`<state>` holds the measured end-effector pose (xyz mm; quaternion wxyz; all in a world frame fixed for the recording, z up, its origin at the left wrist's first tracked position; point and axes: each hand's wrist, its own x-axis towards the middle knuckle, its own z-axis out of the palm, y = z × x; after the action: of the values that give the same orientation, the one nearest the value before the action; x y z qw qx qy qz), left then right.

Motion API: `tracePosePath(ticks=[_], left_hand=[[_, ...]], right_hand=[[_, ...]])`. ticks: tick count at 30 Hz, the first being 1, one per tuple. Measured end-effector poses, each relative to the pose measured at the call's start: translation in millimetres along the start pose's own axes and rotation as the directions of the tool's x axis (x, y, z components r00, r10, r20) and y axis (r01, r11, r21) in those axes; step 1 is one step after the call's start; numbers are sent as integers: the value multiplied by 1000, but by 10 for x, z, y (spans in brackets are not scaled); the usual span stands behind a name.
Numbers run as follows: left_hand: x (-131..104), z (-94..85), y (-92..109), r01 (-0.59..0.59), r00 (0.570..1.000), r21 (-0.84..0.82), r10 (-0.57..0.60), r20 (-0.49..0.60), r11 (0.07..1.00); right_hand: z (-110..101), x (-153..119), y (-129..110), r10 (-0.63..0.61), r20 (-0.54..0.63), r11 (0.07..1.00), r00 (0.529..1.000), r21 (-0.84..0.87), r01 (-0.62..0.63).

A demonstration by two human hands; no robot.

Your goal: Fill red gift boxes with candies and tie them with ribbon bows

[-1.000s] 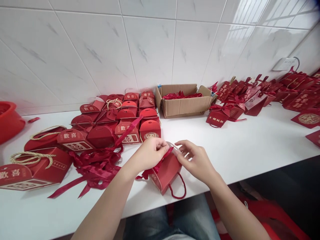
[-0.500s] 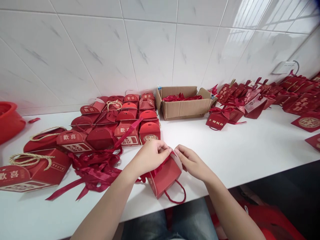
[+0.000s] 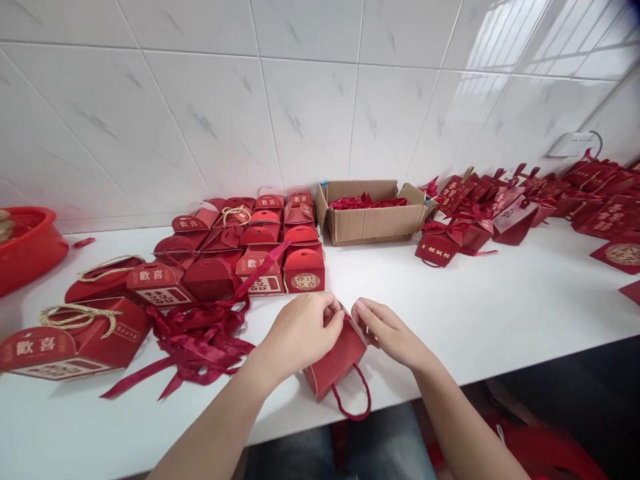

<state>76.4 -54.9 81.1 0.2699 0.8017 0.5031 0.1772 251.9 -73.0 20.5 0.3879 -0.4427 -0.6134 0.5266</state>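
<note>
A small red box [image 3: 336, 360] with a dark red cord handle [image 3: 361, 405] rests tilted on the white table near its front edge. My left hand [image 3: 311, 328] is closed in a pinch at the top of the box, on a bit of red ribbon [image 3: 347, 319]. On the box's right side is my right hand [image 3: 384, 328], its fingers curled beside the upper flap; what they hold, if anything, is hidden. A loose heap of dark red ribbons [image 3: 197, 347] lies left of my left forearm.
Rows of red boxes [image 3: 260, 233] stand at the back left, with larger rope-tied boxes [image 3: 107, 333] nearer. An open cardboard box [image 3: 375, 227] holds red ribbons. Ribboned boxes [image 3: 440, 243] line the right side. A red basin [image 3: 40, 260] is at far left.
The view has shifted slightly. My left hand's pinch is now lower at the box's top, and the ribbon that trailed left of the box no longer shows. The box stays between my hands.
</note>
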Motion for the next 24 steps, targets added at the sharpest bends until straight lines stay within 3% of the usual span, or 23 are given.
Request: tracePosePath(ticks=[8,13,17,21,24], left_hand=[[-73,81,84,20,995,215,2,-101,976],[-83,168,72,1,993,282,32,-110,960],[-85,170,62,-7,993,248,36,-112,969],[-103,112,80,-37,984,129,59,-169,991],[-123,101,86,-90,983,143,111,-144,986]], right_hand=[[12,-38,19,-30,-20,999,999,-26,29],[36,-15,21,-70,-17,993,997,-98,68],[51,12,-2,-81,0,993,997,-88,81],[75,2,-55,-70,-27,997,997,21,71],[62,-17,-79,-62,-63,992,996,107,68]])
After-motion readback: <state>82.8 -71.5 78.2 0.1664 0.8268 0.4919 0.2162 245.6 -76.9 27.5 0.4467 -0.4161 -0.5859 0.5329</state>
